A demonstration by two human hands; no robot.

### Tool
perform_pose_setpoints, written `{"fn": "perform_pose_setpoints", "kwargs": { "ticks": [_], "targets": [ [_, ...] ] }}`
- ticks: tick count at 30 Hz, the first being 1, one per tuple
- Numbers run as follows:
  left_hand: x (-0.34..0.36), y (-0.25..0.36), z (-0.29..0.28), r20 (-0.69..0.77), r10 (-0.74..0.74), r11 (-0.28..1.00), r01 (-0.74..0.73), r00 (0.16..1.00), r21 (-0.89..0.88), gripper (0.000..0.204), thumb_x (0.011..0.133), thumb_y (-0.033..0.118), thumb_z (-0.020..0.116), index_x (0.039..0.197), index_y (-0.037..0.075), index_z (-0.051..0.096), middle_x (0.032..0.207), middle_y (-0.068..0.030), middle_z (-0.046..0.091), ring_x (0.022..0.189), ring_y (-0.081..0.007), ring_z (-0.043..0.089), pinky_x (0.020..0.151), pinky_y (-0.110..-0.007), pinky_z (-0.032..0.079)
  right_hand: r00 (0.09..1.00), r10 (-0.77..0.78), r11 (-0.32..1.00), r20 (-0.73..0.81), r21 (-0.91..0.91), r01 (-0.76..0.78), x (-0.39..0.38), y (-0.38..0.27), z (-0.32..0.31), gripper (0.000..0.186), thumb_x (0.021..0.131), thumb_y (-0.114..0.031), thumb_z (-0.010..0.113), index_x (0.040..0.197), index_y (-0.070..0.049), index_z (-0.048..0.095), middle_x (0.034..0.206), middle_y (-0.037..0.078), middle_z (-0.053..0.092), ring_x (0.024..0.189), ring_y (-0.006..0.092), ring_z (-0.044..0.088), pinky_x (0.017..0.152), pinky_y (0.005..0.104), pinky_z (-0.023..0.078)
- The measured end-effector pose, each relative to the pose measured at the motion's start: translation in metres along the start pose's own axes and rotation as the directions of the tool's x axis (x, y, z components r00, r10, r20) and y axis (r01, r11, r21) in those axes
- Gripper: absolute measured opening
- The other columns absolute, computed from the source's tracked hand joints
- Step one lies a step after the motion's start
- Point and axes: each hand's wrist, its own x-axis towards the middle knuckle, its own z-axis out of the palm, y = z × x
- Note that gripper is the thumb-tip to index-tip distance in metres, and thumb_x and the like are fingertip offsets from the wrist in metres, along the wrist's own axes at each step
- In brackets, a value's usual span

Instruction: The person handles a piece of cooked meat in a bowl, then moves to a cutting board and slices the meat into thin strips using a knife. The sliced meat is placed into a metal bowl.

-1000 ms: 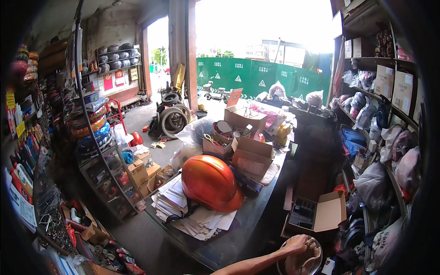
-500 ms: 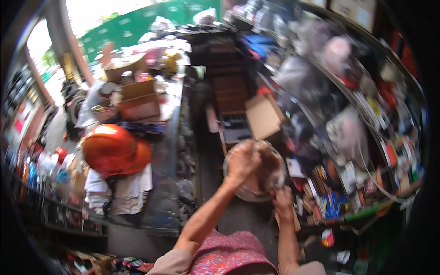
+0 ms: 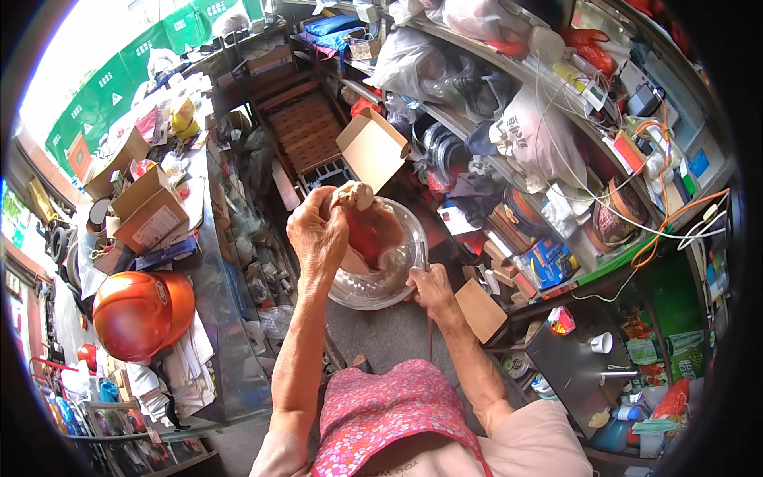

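A shiny round bowl (image 3: 367, 300), clear or metallic, is held out in front of me, above the floor. Inside it shows a reddish-brown thing (image 3: 381, 238) whose kind I cannot make out. My left hand (image 3: 318, 234) is closed at the bowl's left side, gripping a pale, knobbly piece (image 3: 353, 195) that sticks up over the far rim. On the near right side, my right hand (image 3: 433, 288) has its fingers closed on the bowl's rim. Something thin and dark hangs straight down below that hand.
An orange helmet (image 3: 139, 314) rests on papers on the glass counter (image 3: 234, 342) at left, near an open carton (image 3: 151, 215). Beyond the bowl stands an open cardboard box (image 3: 373, 147). Shelves with bags, boxes and loose cables (image 3: 675, 230) crowd the right side.
The view has swung, so the bowl, both hands and the counter appear farther left, and the picture is sharper. Both hands stay at the bowl; the left still grips the pale piece.
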Motion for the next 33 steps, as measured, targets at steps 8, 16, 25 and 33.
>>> {"fn": "perform_pose_setpoints", "kwargs": {
  "ticks": [8, 16, 25, 33],
  "targets": [
    [0.001, -0.013, -0.006, -0.022, 0.207, 0.976, -0.205, 0.978, 0.079, 0.024, 0.078, 0.005, 0.067, 0.101, 0.004, 0.067, 0.088, -0.0156, 0.069, 0.08, -0.0312, 0.068, 0.076, -0.038, 0.053, 0.961, -0.234, 0.901, 0.147, -0.339, 0.271, 0.003, 0.033, 0.003, 0.011, 0.088, -0.006, 0.051, 0.082, 0.0, 0.057, 0.086, 0.01, 0.05, 0.058, 0.0146, 0.05, 0.049, 0.0239, 0.041],
    [-0.005, -0.025, -0.005, -0.016, 0.221, 0.969, -0.218, 0.975, 0.112, 0.023, 0.077, 0.005, 0.069, 0.1, 0.005, 0.068, 0.09, -0.0147, 0.069, 0.081, -0.0299, 0.067, 0.076, -0.037, 0.053, 0.959, -0.197, 0.943, 0.202, -0.228, 0.242, 0.0, 0.022, 0.001, 0.011, 0.09, 0.0, 0.051, 0.096, 0.0, 0.06, 0.095, 0.01, 0.045, 0.069, 0.0121, 0.048, 0.048, 0.0237, 0.047],
    [-0.037, -0.03, 0.014, 0.029, 0.136, 0.988, -0.138, 0.99, 0.063, 0.038, 0.07, 0.01, 0.07, 0.106, 0.005, 0.062, 0.128, -0.0239, 0.049, 0.12, -0.0421, 0.048, 0.103, -0.045, 0.042, 0.9, 0.414, 0.908, -0.139, 0.138, -0.396, -0.007, 0.02, 0.011, 0.02, 0.09, -0.019, 0.06, 0.079, -0.002, 0.053, 0.082, 0.008, 0.046, 0.053, 0.0159, 0.051, 0.041, 0.0284, 0.039],
    [-0.041, -0.034, 0.004, 0.148, 0.198, 0.978, -0.206, 0.969, 0.038, 0.057, 0.072, 0.015, 0.065, 0.124, -0.001, 0.048, 0.129, -0.0269, 0.05, 0.121, -0.0436, 0.047, 0.105, -0.05, 0.037, 0.846, 0.512, 0.858, -0.145, 0.13, -0.497, 0.004, -0.001, 0.011, 0.017, 0.088, -0.012, 0.052, 0.078, 0.001, 0.05, 0.095, 0.014, 0.04, 0.048, 0.0219, 0.052, 0.042, 0.0313, 0.039]
  ]
}}
